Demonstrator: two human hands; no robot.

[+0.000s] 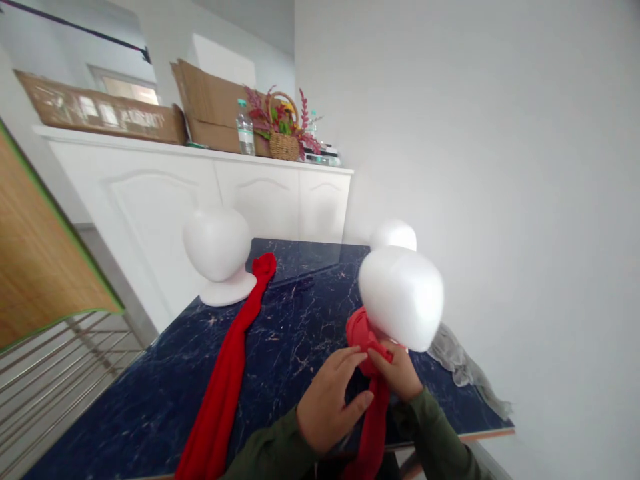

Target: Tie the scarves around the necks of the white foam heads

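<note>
Bunched red scarf (376, 413) around the neck of a smooth white head form (400, 297), on a blue marbled table (300, 340), long end trailing

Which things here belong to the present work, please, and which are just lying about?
Seemingly in use: right hand, left hand, held red scarf, nearest white head form.
Apparently idle: left red scarf, grey scarf, left head form, farthest head form, bottle, flower basket, cardboard.

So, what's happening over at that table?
Someone is handling a red scarf wrapped around the base of a white foam head. The right hand pinches the fabric, while the left hand is open beside it. Another red length lies stretched along the dark table, by a second head.
</note>
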